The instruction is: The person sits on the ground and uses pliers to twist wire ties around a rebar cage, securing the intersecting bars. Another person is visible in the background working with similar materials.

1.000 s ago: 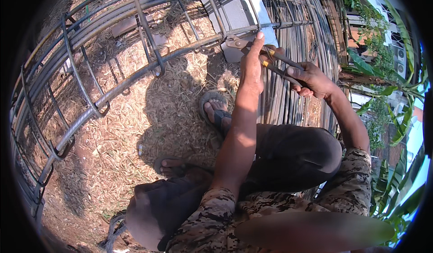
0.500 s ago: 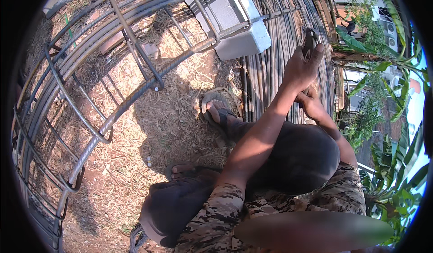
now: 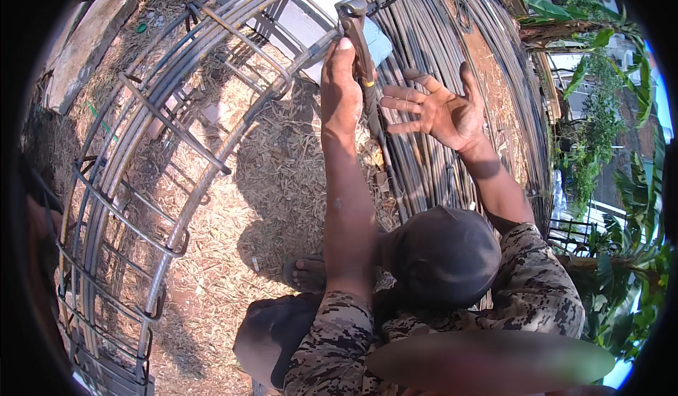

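- Just beside the bar of the rebar cage (image 3: 185,211) nearest me, my left hand (image 3: 342,103) holds the dark pincers (image 3: 361,46), head upward in view; I cannot tell whether the head touches metal.
- My thumb lies along the tool; my other left fingers are mostly hidden, so I cannot tell how they sit.
- My right hand (image 3: 446,115) holds nothing, palm showing, fingers spread over the bundle of rods (image 3: 424,174), with a gap between it and the pincers.
- To my left, the cage's curved edge and its hoops limit the reach; to my right, past the rods, runs a strip of bare earth (image 3: 492,78).
- Half a second ago both my hands were close together over the rods; now my left is back by the cage and my right has come away, opened out.
- The pincers are worn metal with a yellow band on the handle; the cage bars are ribbed and grey-brown, the hoops bent into corners.
- Behind the tool's head sits a pale, flat-faced block (image 3: 379,43); dry, papery leaves (image 3: 212,255) litter the ground beside my dark-trousered knee (image 3: 445,255).
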`<state>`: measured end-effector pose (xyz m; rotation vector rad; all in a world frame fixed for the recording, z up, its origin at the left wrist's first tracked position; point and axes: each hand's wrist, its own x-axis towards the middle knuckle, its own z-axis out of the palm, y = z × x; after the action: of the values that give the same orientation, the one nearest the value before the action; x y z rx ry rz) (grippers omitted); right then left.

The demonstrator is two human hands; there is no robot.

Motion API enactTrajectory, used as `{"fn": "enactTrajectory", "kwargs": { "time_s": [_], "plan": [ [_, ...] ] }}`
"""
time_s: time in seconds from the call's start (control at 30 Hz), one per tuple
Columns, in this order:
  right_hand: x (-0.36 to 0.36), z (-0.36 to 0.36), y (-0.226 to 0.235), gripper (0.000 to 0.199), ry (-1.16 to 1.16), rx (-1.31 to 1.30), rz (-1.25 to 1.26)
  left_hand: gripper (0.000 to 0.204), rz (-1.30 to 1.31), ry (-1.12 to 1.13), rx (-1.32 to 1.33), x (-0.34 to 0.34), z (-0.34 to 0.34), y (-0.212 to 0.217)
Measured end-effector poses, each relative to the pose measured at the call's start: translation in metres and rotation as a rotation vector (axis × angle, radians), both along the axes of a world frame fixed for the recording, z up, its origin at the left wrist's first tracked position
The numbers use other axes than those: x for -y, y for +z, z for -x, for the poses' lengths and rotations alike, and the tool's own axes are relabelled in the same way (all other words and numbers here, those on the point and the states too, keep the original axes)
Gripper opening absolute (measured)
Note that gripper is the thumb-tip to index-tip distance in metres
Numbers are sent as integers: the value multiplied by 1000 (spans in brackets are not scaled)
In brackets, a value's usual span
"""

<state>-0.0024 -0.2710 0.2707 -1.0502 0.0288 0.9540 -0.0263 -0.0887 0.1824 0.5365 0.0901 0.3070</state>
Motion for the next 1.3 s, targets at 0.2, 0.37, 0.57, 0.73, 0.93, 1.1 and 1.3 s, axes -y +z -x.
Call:
{"fn": "enactTrajectory", "kwargs": {
  "time_s": [0.2,0.37,0.57,0.73,0.93,1.1,1.3],
  "plan": [
    [-46,15,-53,33,339,172,298,64,-78,331,123,-47,68,-11],
    [-67,13,-45,50,696,395,313,26,-257,372,26,-45,92,6],
    [-64,-6,-42,75,974,869,664,31,-477,295,-84,-13,81,7],
    [-50,-4,-59,45,631,846,630,26,-436,256,-7,-9,87,9],
    [-55,15,-73,29,632,672,310,24,-455,442,-16,-10,97,6],
    [-51,29,-58,30,755,654,360,30,-305,462,7,-26,116,14],
    [-58,32,-47,38,885,246,135,34,10,528,39,-41,143,17]
  ]
}}
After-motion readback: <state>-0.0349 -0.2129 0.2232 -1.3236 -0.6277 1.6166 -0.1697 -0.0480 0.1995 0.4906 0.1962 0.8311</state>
